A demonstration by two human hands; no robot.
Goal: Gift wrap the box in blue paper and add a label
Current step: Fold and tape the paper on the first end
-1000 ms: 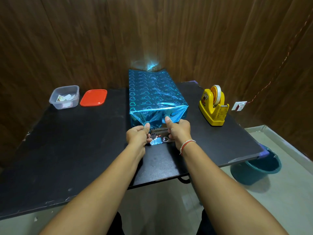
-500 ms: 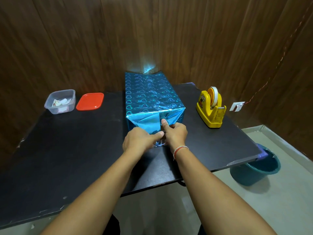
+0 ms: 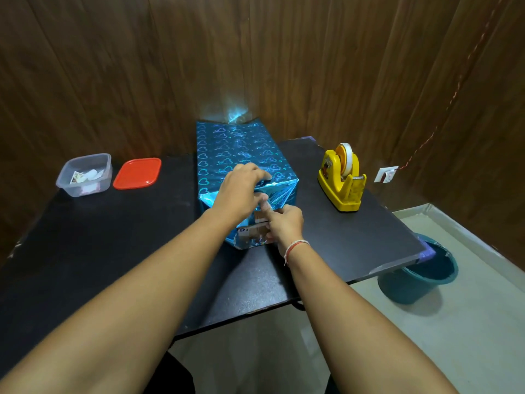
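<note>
The box point(image 3: 241, 155), wrapped in shiny blue paper with heart prints, lies lengthwise in the middle of the black table point(image 3: 99, 251). Its near end is partly uncovered, and brown cardboard point(image 3: 255, 228) shows between the folds. My left hand point(image 3: 241, 189) reaches over the top near edge and pinches the blue paper flap down against the end face. My right hand point(image 3: 284, 226) is at the end's lower right. Its index finger points up against the fold while its other fingers curl on the lower flap point(image 3: 250, 243).
A yellow tape dispenser point(image 3: 341, 180) stands to the right of the box. At the back left are a clear plastic tub point(image 3: 85, 174) holding small labels and its red lid point(image 3: 137, 173). A teal bucket point(image 3: 420, 277) sits on the floor beyond the table's right corner. Wooden walls are close behind.
My left hand rose from the lower flap to the top near edge of the box and folds paper down. My right hand stayed at the end face, now lower right.
</note>
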